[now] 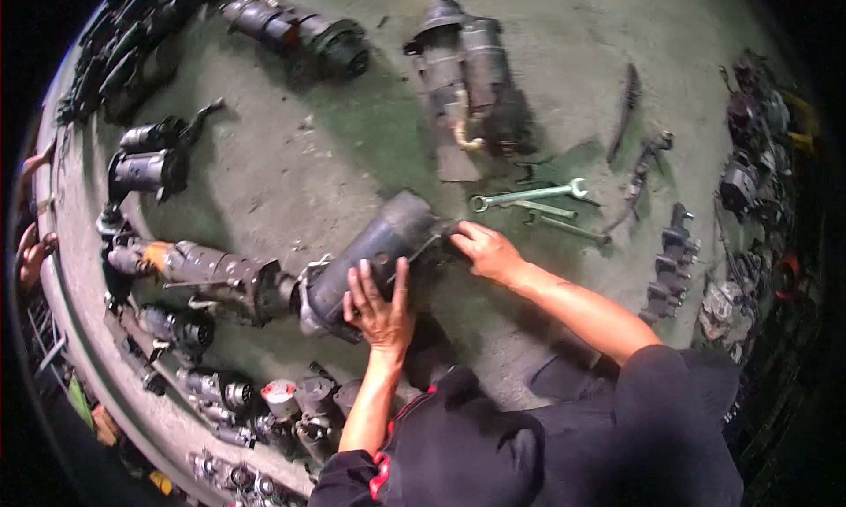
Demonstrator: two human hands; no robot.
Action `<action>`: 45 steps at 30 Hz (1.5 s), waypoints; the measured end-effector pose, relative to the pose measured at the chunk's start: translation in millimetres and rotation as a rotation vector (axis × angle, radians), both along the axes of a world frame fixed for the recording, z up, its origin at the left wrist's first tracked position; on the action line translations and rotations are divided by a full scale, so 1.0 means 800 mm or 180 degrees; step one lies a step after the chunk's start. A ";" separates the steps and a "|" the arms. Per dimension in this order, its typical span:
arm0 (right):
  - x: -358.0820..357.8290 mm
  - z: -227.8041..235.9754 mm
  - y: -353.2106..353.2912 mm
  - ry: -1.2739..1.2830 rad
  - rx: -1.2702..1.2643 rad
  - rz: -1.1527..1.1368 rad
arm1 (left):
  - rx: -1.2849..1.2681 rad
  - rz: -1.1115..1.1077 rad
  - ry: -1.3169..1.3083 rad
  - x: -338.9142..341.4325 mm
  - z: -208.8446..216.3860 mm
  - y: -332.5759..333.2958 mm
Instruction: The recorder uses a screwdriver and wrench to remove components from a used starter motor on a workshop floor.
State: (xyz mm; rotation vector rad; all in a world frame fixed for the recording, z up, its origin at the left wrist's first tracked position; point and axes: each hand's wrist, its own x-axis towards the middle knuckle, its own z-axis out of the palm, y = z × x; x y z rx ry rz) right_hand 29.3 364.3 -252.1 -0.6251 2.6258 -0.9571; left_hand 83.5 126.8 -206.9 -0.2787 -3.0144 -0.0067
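Note:
A thick dark cylindrical motor, which looks like a starter motor (370, 243), lies slantwise on the floor before me. My left hand (381, 309) rests on its near side, fingers stretched and spread over the casing. At the far right end of the motor, my right hand (485, 250) has its fingers closed round a small dark part; its kind is hidden by the fingers and blur. Just beyond the right hand lie a large combination wrench (529, 195) and two smaller wrenches, one of them a slim wrench (573, 229).
A rusty motor (211, 273) touches or nearly touches the left end of mine. Farther off lie a twin-cylinder motor (485, 75) and another motor (304, 33). Several small motors line the curb (88, 366). Metal parts (671, 260) lie right. Another person's hand (35, 256) shows far left.

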 end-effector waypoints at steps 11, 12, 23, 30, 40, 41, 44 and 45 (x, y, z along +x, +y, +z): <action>-0.022 0.029 0.002 -0.0177 -0.1105 -0.1214 | 0.0151 -0.0027 -0.0373 -0.020 0.035 0.009; -0.022 0.032 -0.004 -0.0446 -0.1404 -0.1406 | 0.0242 -0.0017 -0.0330 -0.017 0.038 0.005; -0.013 0.015 -0.018 -0.1621 -0.1754 -0.1618 | 0.0616 0.0178 -0.0456 -0.032 0.049 -0.012; -0.028 0.008 -0.006 -0.2504 -0.1921 -0.0800 | 0.0578 0.0712 -0.0540 -0.079 0.038 -0.039; -0.010 -0.021 0.005 -0.2875 -0.2108 -0.0804 | 0.0887 0.0709 -0.0425 -0.082 0.033 -0.035; -0.012 -0.020 0.004 -0.2891 -0.2109 -0.0798 | 0.0880 0.0720 -0.0436 -0.081 0.033 -0.037; -0.019 -0.015 0.005 -0.2719 -0.1670 -0.0572 | 0.0876 0.0755 -0.0443 -0.083 0.037 -0.035; -0.020 -0.011 0.003 -0.2621 -0.1756 -0.0561 | 0.0927 0.0772 -0.0489 -0.084 0.039 -0.035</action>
